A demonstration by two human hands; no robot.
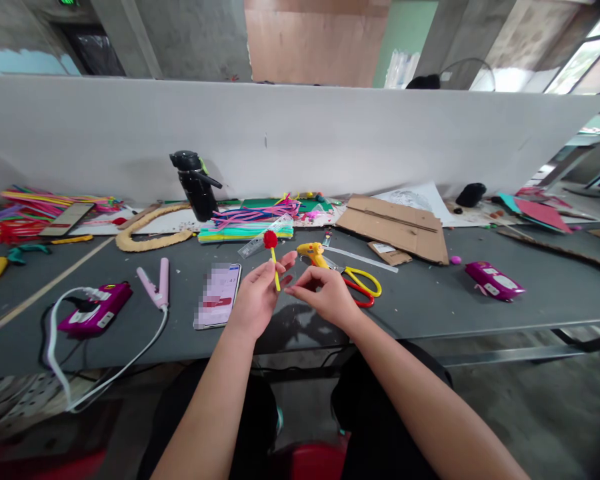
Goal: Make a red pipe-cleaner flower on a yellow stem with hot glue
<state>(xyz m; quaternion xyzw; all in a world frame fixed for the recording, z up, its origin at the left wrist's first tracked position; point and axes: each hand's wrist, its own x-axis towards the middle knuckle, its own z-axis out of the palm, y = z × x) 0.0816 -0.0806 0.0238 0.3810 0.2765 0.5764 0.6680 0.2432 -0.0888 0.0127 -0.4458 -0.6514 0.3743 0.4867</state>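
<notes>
My left hand [257, 293] is closed on a thin yellow stem [277, 281], held upright between thumb and fingers. A fuzzy red ball-shaped head [270, 239] tops the stem. Just to the right, my right hand [325, 292] has thumb and forefinger pinched together, close to the stem's lower end but apart from it. Whatever lies in that pinch, if anything, is too small to make out. Behind the right hand are a yellow glue gun [311, 251] and scissors [364, 280] with yellow and red handles. A phone [219, 297] lies left of my left hand.
Left on the table are a pink hair straightener [163, 283] and a purple power strip [96, 310] with looping cords. A black bottle [196, 187], pipe cleaners [250, 227] and cardboard [395, 223] line the white partition [300, 147]. A purple packet [494, 280] lies right.
</notes>
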